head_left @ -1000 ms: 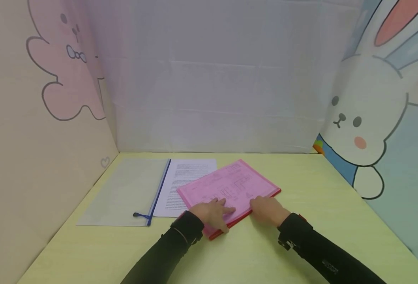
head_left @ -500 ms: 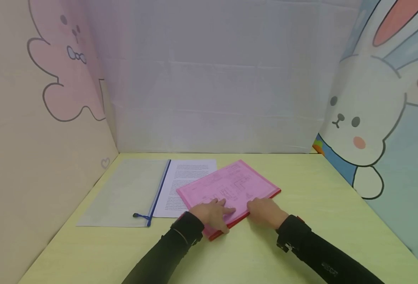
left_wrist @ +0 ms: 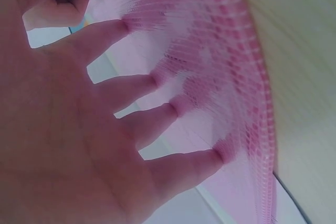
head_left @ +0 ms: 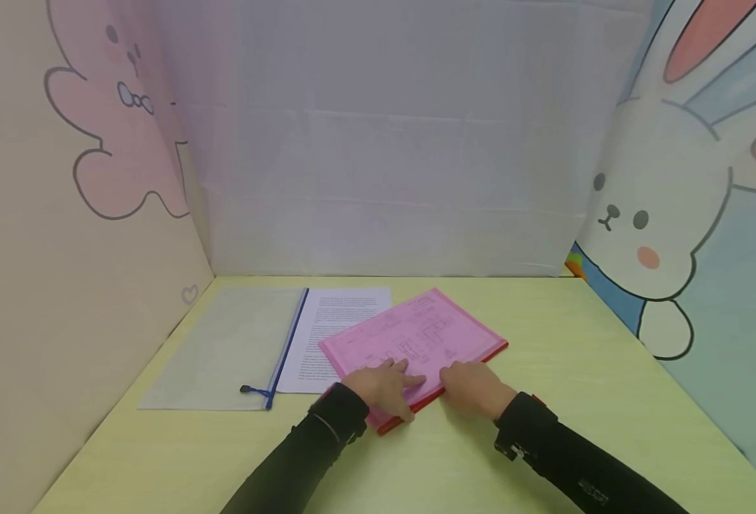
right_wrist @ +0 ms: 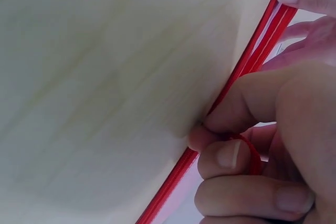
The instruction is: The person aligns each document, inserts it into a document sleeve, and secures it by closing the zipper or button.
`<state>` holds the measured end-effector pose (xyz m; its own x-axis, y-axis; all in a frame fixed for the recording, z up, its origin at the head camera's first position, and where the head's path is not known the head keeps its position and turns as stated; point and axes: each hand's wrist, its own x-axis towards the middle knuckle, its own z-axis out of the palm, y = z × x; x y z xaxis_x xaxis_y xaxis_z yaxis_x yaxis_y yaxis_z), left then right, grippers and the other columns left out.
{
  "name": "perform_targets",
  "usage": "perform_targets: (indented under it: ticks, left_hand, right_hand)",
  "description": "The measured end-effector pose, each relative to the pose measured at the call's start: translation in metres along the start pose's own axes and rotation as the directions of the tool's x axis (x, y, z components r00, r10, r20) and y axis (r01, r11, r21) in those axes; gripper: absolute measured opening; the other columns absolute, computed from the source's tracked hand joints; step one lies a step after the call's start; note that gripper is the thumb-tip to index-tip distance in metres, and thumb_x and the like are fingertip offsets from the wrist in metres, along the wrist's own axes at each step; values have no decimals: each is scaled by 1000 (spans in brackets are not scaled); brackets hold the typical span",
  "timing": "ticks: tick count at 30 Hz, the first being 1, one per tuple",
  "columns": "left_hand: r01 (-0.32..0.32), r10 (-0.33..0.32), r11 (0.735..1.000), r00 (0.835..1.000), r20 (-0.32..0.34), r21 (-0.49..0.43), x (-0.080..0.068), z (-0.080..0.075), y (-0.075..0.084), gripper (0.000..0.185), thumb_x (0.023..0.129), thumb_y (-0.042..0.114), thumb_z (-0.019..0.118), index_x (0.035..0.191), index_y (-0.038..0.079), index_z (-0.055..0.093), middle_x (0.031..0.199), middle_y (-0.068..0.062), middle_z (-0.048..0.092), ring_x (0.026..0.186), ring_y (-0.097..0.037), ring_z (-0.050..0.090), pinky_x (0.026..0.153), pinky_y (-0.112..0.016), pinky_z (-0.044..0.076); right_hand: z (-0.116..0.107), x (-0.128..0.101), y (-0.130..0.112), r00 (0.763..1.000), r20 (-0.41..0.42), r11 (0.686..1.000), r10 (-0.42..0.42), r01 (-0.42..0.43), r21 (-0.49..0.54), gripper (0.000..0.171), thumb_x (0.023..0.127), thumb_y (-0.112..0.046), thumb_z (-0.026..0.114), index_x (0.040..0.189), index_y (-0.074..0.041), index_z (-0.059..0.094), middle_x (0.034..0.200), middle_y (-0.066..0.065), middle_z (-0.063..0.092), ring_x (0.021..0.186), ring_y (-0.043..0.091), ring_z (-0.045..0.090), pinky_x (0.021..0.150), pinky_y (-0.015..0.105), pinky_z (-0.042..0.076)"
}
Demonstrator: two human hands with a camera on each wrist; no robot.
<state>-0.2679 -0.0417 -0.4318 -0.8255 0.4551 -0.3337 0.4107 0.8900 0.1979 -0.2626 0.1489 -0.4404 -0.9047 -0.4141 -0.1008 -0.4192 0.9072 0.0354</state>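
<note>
1. Head view is showing a pink zip pouch (head_left: 412, 343) lying at an angle on the yellow-green table (head_left: 564, 428), near its middle, with a printed sheet visible through its mesh face; its red zipper edge (head_left: 445, 389) is running along the side nearest the person.
2. To the left, a clear zip pouch (head_left: 223, 350) with a blue zipper is lying flat; I cannot tell whether anything is inside it.
3. Between the two pouches a white printed page (head_left: 335, 321) is lying on the table, its left edge just beside the blue zipper and its right part tucked under the pink pouch.
4. Panels with cartoon rabbits are standing around the table on three sides, well apart from the hands.
5. Left hand (head_left: 384, 385) is resting on the pink pouch's near left corner with its fingers spread and nearly straight; in the left wrist view the fingertips (left_wrist: 223, 150) are pressing on the pink mesh (left_wrist: 220, 66).
6. Right hand (head_left: 477, 385) is sitting at the red edge just right of the left hand; in the right wrist view its curled thumb and fingers (right_wrist: 231, 156) are pinching a small red piece at the zipper line (right_wrist: 247, 64), likely the pull, though it is mostly hidden by the fingers.
7. Both black sleeves are reaching in from the near edge of the table.
</note>
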Motion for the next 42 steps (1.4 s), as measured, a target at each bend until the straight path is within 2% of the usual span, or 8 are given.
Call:
perform_targets:
  ticks: [17, 24, 35, 42]
  left_hand:
    - [3, -3, 1000, 1000, 2, 5, -1, 0, 1, 72, 83, 47, 77, 149, 48, 48, 165, 4, 31, 154, -24, 22, 111, -58, 37]
    - [-7, 7, 1000, 1000, 1, 9, -2, -1, 0, 73, 83, 47, 75, 151, 46, 46, 166, 3, 29, 154, -25, 21, 111, -59, 36]
    - [-1, 1, 1000, 1000, -3, 2, -1, 0, 1, 74, 83, 48, 76, 151, 46, 47, 166, 3, 30, 154, -25, 21, 111, -59, 36]
    - [0, 0, 1000, 1000, -2, 6, 0, 1, 0, 74, 83, 48, 77, 150, 46, 47, 165, 3, 30, 154, -25, 22, 111, -59, 36]
  right_hand:
    - [1, -4, -5, 999, -35, 998, -15, 13, -61, 17, 96, -18, 70, 88, -3, 65, 72, 5, 53, 64, 21, 46, 63, 37, 45]
    - [0, -4, -8, 1000, -21, 999, -18, 17, -46, 17, 95, -18, 71, 89, -4, 64, 71, 4, 52, 64, 21, 46, 63, 37, 44]
    - [-5, -6, -22, 999, 13, 999, -30, 30, 11, 17, 94, -19, 72, 97, -3, 68, 73, 4, 55, 65, 21, 48, 63, 35, 43]
    - [-4, -6, -24, 999, 16, 999, -38, 38, -4, 19, 93, -21, 73, 99, -4, 69, 72, 3, 53, 64, 20, 47, 61, 34, 42]
